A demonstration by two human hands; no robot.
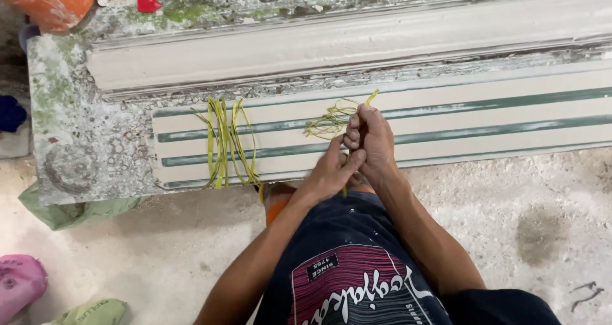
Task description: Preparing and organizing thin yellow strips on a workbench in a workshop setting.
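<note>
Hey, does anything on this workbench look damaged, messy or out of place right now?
Yes. The workbench surface is pitted, crusted and stained green at its left end. A loose bunch of yellow-green strips lies draped across the striped mould, apart from the tangled strands that both hands, left hand and right hand, are holding.

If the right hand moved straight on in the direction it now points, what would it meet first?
The right hand points up the picture, away from the body. It would probably first meet the long white moulding lying past the striped board; depth is uncertain.

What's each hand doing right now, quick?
Left hand: closed, pinching thin yellow-green fibre strands.
Right hand: closed around the same strands, over the cream moulded plaster strip with green grooves.
</note>
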